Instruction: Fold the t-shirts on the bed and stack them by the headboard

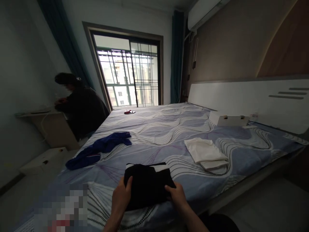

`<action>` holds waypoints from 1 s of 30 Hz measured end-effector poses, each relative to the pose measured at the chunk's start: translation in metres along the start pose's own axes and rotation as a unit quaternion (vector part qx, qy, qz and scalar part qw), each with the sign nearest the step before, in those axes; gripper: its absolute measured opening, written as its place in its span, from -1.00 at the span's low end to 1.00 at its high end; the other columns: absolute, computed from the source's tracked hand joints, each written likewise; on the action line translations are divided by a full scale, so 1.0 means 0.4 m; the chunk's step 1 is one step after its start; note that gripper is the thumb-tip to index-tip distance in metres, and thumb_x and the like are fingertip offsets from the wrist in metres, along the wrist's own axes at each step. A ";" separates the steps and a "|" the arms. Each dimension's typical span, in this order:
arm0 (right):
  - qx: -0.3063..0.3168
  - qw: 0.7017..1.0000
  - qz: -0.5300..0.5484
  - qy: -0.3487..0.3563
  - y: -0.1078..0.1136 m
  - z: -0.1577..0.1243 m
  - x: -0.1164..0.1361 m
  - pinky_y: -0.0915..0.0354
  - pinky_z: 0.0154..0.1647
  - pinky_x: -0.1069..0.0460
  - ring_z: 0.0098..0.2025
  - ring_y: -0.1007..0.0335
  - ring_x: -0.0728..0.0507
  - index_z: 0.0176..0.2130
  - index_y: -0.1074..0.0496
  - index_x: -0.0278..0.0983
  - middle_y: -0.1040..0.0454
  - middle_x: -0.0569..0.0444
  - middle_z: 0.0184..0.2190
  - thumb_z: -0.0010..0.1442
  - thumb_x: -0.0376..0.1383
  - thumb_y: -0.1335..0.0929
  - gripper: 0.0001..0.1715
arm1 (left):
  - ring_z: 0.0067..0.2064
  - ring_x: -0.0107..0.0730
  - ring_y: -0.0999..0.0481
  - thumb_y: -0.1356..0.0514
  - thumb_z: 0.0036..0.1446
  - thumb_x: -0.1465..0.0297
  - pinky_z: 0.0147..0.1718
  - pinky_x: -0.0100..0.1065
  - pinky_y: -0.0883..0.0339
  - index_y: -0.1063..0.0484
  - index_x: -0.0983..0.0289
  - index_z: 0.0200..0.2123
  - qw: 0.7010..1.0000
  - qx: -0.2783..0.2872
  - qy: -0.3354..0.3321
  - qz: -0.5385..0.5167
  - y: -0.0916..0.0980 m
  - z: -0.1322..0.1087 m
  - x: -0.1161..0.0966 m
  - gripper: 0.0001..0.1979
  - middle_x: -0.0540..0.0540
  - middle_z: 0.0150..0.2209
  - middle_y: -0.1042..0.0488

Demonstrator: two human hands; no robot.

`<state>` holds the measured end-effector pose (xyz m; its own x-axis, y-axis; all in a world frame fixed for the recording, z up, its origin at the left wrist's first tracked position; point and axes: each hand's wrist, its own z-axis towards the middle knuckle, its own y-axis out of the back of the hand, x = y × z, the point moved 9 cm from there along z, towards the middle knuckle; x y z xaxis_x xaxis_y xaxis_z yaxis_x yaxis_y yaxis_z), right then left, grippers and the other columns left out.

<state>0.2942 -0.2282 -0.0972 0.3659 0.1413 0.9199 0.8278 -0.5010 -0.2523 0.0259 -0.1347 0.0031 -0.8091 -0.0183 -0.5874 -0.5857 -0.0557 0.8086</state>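
Note:
A folded black garment (pixel 147 185) with a white part along its far edge is held just at the near side of the bed. My left hand (pixel 121 195) grips its left edge, thumb on top. At the right edge, my right hand (pixel 177 195) pinches the cloth between thumb and fingers. The fingers beneath the cloth are hidden. To the right lies a folded white garment (pixel 205 153) on the patterned bedsheet (pixel 154 149). A crumpled dark blue garment (pixel 103 146) rests on the left of the bed.
A white box (pixel 228 119) stands near the headboard (pixel 246 96). Small red and dark items (pixel 129 111) lie on the far side of the bed. Another person (pixel 82 103) sits at a desk (pixel 36 114) on the left, with a box (pixel 44 161) on the floor nearby.

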 end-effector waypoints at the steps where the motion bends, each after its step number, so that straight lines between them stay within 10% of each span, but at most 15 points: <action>1: 0.017 1.000 -0.010 0.003 -0.044 -0.005 -0.004 -0.46 -0.42 -0.06 -0.31 -0.54 -0.28 -0.32 -0.48 -0.33 -0.56 0.01 -0.44 -0.25 -0.18 -0.45 -0.57 | -0.17 0.05 -0.60 0.09 0.28 0.07 -0.22 -0.17 -0.36 -0.37 0.24 -0.16 1.000 0.001 0.012 0.024 0.027 0.003 0.041 -0.58 0.24 -0.29 -0.59; 5: 0.012 0.997 -0.077 0.010 -0.092 -0.019 -0.030 -0.47 -0.41 -0.09 -0.25 -0.55 -0.33 -0.19 -0.44 -0.32 -0.57 -0.05 -0.33 -0.22 -0.21 -0.36 -0.49 | -0.10 0.05 -0.57 -0.01 0.21 0.16 -0.07 -0.09 -0.37 -0.41 0.40 -0.06 0.991 -0.048 0.000 0.125 0.116 -0.018 0.157 -0.55 0.35 -0.20 -0.56; 9: -0.103 0.962 -0.227 0.110 -0.023 -0.056 0.027 -0.44 -0.09 -0.14 -0.07 -0.53 -0.31 0.09 -0.34 -0.32 -0.55 -0.15 -0.10 -0.09 -0.28 -0.28 -0.30 | 0.04 -0.06 -0.49 0.02 0.24 0.25 0.10 -0.06 -0.32 -0.43 0.38 0.00 0.976 -0.157 -0.134 0.074 0.143 -0.054 0.120 -0.57 0.33 -0.03 -0.50; 14: -0.026 0.816 -0.463 0.345 -0.263 -0.156 0.174 0.02 0.37 -0.23 0.33 -0.11 -0.27 0.19 -0.36 -0.25 -0.33 -0.11 0.23 0.19 -0.31 -0.23 -0.42 | 0.29 -0.19 -0.28 0.10 0.30 0.39 0.25 -0.08 -0.20 -0.37 0.26 0.17 0.961 -0.113 -0.251 0.024 0.012 -0.029 -0.022 -0.55 0.23 0.26 -0.33; 19: 0.116 0.737 -0.602 0.284 -0.471 -0.083 0.096 0.40 0.38 -0.41 0.44 0.21 -0.31 0.38 -0.08 -0.16 -0.12 0.00 0.38 0.39 -0.05 -0.11 -0.34 | 0.42 -0.03 -0.01 0.01 0.23 0.41 0.34 0.08 0.11 -0.22 0.22 0.32 0.956 0.027 -0.226 0.186 -0.157 0.013 -0.031 -0.43 0.19 0.39 -0.12; 30: 0.069 0.713 -0.645 0.266 -0.414 0.047 0.075 0.52 0.37 -0.37 0.43 0.15 -0.27 0.32 -0.20 -0.06 -0.12 0.02 0.38 0.39 0.00 -0.11 -0.40 | 0.37 0.07 -0.11 0.11 0.34 0.21 0.30 0.11 0.10 -0.15 0.06 0.34 0.957 -0.042 -0.135 0.255 -0.123 0.041 -0.008 -0.47 0.22 0.36 -0.19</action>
<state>0.1763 -0.1249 -0.0333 -0.9208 0.0476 0.3871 0.3763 -0.1529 0.9138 0.0565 -0.1155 -0.0345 -0.9779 0.1939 -0.0786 -0.1156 -0.1876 0.9754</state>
